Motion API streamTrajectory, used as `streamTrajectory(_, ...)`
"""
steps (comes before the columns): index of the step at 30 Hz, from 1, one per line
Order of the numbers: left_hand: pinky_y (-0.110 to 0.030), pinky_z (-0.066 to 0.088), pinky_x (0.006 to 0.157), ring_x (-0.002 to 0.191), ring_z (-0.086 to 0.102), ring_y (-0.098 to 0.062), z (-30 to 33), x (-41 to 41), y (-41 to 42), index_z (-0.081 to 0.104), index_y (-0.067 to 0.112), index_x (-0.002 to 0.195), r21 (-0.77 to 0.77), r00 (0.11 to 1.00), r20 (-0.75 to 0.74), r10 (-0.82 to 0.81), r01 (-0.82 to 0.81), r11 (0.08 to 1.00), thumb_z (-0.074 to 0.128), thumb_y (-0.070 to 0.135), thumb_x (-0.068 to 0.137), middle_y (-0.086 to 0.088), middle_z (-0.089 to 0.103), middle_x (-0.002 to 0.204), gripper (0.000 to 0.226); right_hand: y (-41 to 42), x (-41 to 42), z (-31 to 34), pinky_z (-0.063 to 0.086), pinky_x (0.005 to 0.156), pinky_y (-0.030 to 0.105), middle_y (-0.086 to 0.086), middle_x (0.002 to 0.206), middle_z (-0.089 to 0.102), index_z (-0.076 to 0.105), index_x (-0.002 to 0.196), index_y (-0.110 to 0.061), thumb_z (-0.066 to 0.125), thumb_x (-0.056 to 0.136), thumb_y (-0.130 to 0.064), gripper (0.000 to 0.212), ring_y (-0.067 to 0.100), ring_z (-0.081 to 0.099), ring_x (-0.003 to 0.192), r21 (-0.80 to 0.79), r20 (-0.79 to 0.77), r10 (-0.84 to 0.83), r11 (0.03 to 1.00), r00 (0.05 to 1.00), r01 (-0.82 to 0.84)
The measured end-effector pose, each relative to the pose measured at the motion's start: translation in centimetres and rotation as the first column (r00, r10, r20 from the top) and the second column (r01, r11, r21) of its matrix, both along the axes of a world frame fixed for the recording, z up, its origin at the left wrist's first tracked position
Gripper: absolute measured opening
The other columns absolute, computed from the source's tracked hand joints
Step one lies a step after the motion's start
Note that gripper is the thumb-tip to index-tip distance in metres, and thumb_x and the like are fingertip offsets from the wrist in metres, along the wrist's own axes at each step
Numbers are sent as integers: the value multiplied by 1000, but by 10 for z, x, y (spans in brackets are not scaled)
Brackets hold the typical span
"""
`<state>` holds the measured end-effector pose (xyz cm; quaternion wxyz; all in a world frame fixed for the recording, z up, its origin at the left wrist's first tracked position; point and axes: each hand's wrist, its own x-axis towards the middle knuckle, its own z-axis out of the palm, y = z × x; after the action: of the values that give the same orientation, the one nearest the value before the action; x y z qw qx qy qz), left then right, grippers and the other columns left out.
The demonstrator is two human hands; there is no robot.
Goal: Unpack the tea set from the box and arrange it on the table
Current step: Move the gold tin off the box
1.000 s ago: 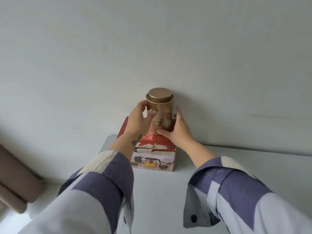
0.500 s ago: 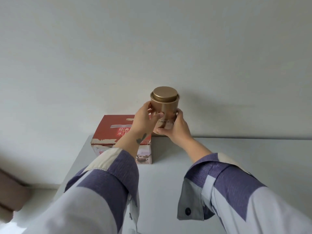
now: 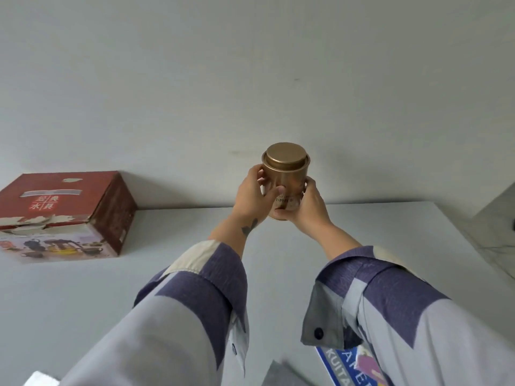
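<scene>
Gold tin [image 3: 287,179] with its lid on sits upright between your left hand [image 3: 252,197] and right hand [image 3: 309,207], both gripping it, well right of the red box [image 3: 64,213] on the table [image 3: 167,274].

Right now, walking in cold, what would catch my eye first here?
A gold tin with its lid on, held upright in mid-view between the left hand and right hand, above the pale table. Then the worn red box picturing a tea set, closed, at the table's far left.
</scene>
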<state>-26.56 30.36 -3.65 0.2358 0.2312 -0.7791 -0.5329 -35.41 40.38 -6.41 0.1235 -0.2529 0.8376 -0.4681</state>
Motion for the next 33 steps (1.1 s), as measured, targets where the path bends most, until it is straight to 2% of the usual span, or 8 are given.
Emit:
streamTrajectory(7, -23, 39, 91, 118, 48, -9, -38, -82, 64, 37, 21, 140, 74, 996, 4, -90, 89, 993, 70, 12, 82, 2, 49, 133, 68, 72, -74, -32, 45, 84, 30, 0, 126, 54, 34, 135, -13, 86, 62, -19, 90, 21, 54, 113, 90, -9, -70, 993, 998, 70)
streamTrajectory(12, -9, 38, 81, 120, 46, -8, -71, -137, 95, 41, 23, 138, 102, 995, 17, -97, 95, 990, 70, 10, 81, 1, 50, 134, 65, 99, -124, -65, 45, 87, 31, -1, 125, 55, 36, 134, -15, 87, 60, -17, 90, 20, 53, 115, 67, 19, -137, 989, 990, 135)
streamTrajectory(15, -15, 39, 87, 122, 47, -9, -87, -157, 97, 40, 22, 139, 85, 997, 29, -71, 68, 994, 70, 11, 81, 1, 50, 135, 66, 98, -142, -80, 48, 90, 33, -1, 125, 56, 38, 133, -17, 87, 58, -15, 90, 19, 54, 115, 45, 46, -151, 988, 987, 149)
streamTrajectory(21, -1, 34, 77, 119, 46, -6, -103, -178, 94, 37, 22, 141, -17, 999, 52, -12, 13, 1000, 70, 13, 82, 2, 49, 133, 68, 87, -164, -104, 52, 91, 45, -4, 126, 57, 37, 132, -27, 88, 49, -22, 98, 21, 55, 117, 14, 115, -164, 987, 980, 163)
streamTrajectory(24, -7, 36, 84, 120, 47, -8, -106, -179, 94, 36, 22, 142, -47, 998, 62, 2, 1, 999, 69, 15, 82, 1, 50, 132, 69, 88, -167, -107, 51, 93, 44, -4, 127, 57, 37, 133, -25, 89, 50, -19, 98, 20, 55, 117, 5, 119, -150, 989, 982, 151)
streamTrajectory(28, -33, 42, 103, 130, 43, -15, -98, -175, 96, 25, 18, 148, -39, 991, 133, -14, 20, 999, 69, 15, 83, -3, 44, 141, 79, 94, -161, -92, 49, 93, 36, -2, 131, 52, 39, 137, -19, 83, 68, -21, 82, 14, 53, 111, 59, 137, -109, 993, 985, 102)
streamTrajectory(30, -40, 39, 108, 137, 36, -17, -89, -166, 94, 12, 14, 150, -3, 976, 215, -24, 25, 1000, 70, 14, 83, -6, 34, 150, 89, 100, -155, -81, 43, 102, 44, 5, 148, 38, 27, 146, -17, 83, 68, -22, 97, 23, 43, 129, 144, 172, -111, 986, 979, 86)
streamTrajectory(33, -36, 34, 111, 139, 32, -19, -77, -143, 88, 7, 12, 151, -72, 945, 327, 21, 3, 997, 69, 19, 85, -6, 31, 152, 91, 113, -136, -66, 22, 117, 42, 9, 159, 10, -3, 152, -10, 86, 65, -21, 125, 28, 16, 146, 354, 161, -130, 933, 978, 66)
